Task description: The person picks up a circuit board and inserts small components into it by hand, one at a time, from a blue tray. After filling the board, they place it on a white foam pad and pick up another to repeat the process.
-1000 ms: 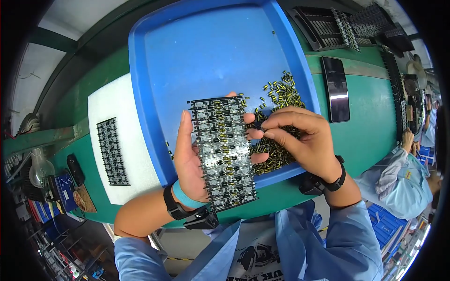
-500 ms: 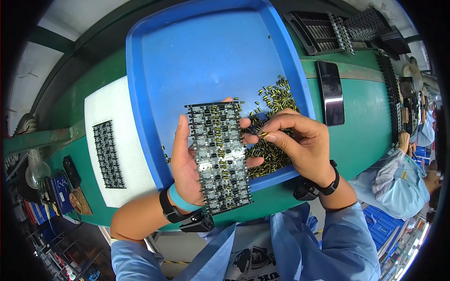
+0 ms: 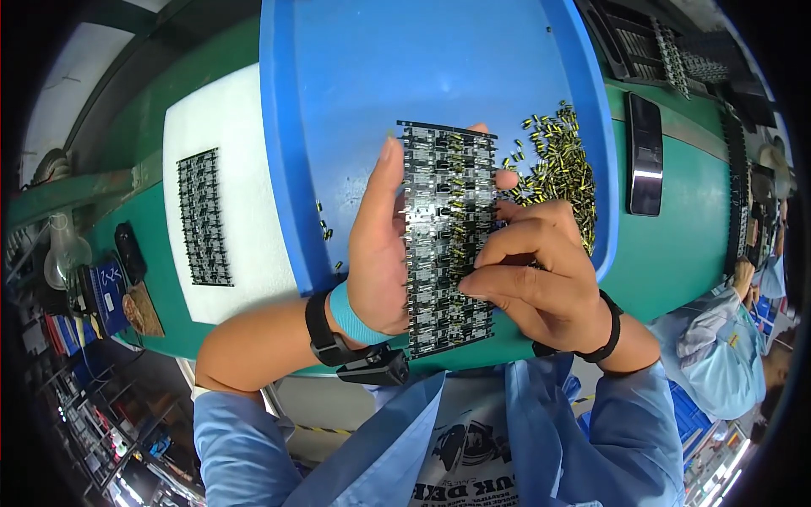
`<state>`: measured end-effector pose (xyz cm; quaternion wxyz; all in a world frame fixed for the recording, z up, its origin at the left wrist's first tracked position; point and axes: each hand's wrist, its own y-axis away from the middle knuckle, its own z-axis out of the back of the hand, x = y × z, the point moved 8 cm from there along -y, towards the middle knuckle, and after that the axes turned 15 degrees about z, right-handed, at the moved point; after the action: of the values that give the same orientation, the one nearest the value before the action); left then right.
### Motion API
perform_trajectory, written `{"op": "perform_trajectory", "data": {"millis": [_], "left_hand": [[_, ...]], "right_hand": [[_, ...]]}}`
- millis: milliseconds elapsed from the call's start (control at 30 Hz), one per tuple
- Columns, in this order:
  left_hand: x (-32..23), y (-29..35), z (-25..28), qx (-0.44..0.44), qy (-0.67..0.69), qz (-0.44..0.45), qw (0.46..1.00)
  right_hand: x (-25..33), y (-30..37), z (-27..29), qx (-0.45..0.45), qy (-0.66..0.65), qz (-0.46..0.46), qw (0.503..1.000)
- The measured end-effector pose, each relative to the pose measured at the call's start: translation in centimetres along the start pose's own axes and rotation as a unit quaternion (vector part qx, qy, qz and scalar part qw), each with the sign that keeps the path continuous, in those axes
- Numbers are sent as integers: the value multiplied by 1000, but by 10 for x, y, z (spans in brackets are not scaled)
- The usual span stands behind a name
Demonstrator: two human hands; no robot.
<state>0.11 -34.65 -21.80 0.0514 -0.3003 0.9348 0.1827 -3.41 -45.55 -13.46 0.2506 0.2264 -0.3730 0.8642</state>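
My left hand (image 3: 380, 245) holds a circuit board panel (image 3: 431, 228) upright over the near part of a blue tray (image 3: 372, 51), its thumb along the left edge and its fingertips showing past the right edge. A row of small black-and-yellow capacitors (image 3: 457, 182) runs down the panel. My right hand (image 3: 549, 279) is closed in a pinch, its fingertips against the lower part of that row. The capacitor in the pinch is hidden by the fingers now. A heap of loose capacitors (image 3: 562, 165) lies in the tray beyond this hand.
A white foam sheet (image 3: 241, 194) at left bears another board panel (image 3: 204, 218). Right of the tray, a black phone (image 3: 644, 156) lies on the green table (image 3: 688, 194). Black racks (image 3: 629, 42) stand at the far right. A co-worker in a blue sleeve (image 3: 705, 342) sits at right.
My right hand has brought the pinched capacitor from beside the panel onto its lower part. The view has shifted, so the tray and panel appear further right and higher.
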Motion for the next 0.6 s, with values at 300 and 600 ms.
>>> {"op": "perform_trajectory", "data": {"millis": [300, 600], "left_hand": [[3, 2, -5, -58, 27, 2, 998], [3, 2, -5, -78, 23, 5, 997]], "right_hand": [[8, 0, -4, 4, 53, 29, 998], [10, -1, -3, 8, 86, 42, 995]]}}
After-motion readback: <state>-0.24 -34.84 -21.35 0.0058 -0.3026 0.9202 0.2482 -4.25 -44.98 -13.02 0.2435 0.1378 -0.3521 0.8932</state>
